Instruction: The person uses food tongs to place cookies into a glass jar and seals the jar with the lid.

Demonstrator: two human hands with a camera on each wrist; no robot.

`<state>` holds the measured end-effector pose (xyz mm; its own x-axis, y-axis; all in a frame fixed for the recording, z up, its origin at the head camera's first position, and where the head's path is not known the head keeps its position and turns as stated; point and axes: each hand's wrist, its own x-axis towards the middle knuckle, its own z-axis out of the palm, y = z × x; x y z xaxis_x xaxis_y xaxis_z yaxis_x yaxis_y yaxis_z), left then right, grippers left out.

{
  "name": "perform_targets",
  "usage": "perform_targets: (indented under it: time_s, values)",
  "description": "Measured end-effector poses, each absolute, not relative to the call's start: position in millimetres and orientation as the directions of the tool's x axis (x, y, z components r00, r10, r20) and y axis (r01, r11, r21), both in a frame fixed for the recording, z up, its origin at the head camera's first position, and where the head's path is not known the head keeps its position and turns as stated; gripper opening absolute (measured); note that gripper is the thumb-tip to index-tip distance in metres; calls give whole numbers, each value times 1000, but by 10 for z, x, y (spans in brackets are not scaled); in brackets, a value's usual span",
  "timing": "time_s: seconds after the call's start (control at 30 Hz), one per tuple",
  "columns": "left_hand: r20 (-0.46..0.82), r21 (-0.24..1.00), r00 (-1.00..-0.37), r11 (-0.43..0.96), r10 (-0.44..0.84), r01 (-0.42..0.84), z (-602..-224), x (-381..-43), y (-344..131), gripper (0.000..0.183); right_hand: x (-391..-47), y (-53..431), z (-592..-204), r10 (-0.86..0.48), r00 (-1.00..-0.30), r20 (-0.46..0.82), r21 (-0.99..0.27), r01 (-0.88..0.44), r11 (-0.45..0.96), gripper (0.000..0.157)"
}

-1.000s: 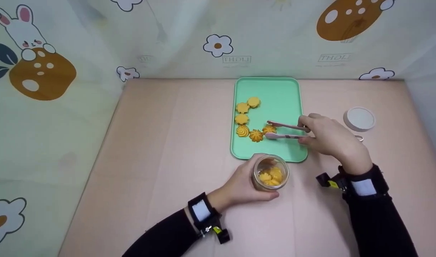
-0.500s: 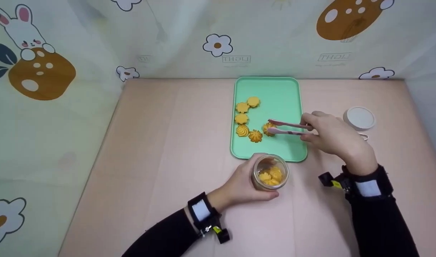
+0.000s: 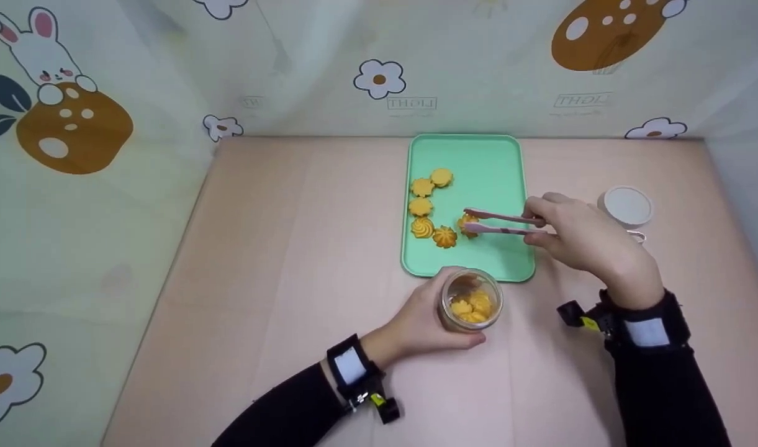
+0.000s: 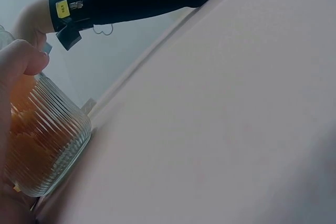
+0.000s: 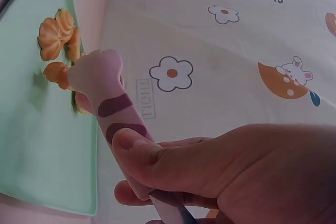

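Observation:
My left hand [image 3: 425, 320] grips a ribbed glass jar [image 4: 50, 135] with several yellow cookies [image 3: 473, 307] inside; in the head view its open mouth faces up, just below the tray's front edge. My right hand [image 3: 580, 239] pinches pink tongs [image 3: 503, 216] with paw-shaped tips and dark stripes, seen closely in the right wrist view. The tong tips lie on either side of a flower-shaped cookie [image 3: 467, 225] over the green tray [image 3: 484, 167]. More cookies [image 3: 422, 227] curve along the tray's left side. Whether the tongs press the cookie firmly, I cannot tell.
A round white lid [image 3: 627, 206] lies on the table [image 3: 292, 248] right of the tray, beyond my right hand. Behind my right wrist a small ring-shaped end [image 3: 637, 236] shows. A printed cloth [image 3: 304, 74] hangs behind and to the left.
My right hand has moved slightly right. The tongs' near arm has shifted up onto the cookie, narrowing the gap between the tips. My left hand and the jar have stayed still.

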<state>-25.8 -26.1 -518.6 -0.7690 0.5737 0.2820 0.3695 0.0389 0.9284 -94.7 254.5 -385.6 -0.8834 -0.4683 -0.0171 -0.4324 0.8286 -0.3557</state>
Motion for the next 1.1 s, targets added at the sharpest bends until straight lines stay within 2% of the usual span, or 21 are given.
perform_targets:
  time_s: [0.33, 0.43, 0.73, 0.9, 1.1]
  values:
    - [285, 924, -768, 50, 573, 380, -5202, -258, -255, 91, -881, 2612, -3751, -490, -868, 77, -365, -482, 796, 22]
    - [288, 924, -767, 46, 573, 381, -5195, -258, -249, 92, -803, 2655, -3659, -492, -859, 144, -365, -508, 780, 23]
    - [280, 927, -771, 48, 571, 372, -5206, -255, -256, 90, -462, 2826, -3341, -562, -729, 390, -325, -680, 657, 37]
    - [275, 924, -776, 67, 568, 377, -5209, -248, -260, 89, -288, 2909, -3227, -618, -675, 403, -356, -738, 573, 30]
    - [259, 935, -777, 51, 574, 350, -5204, -242, -258, 89, -150, 2901, -3209, -665, -660, 349, -390, -748, 537, 29]
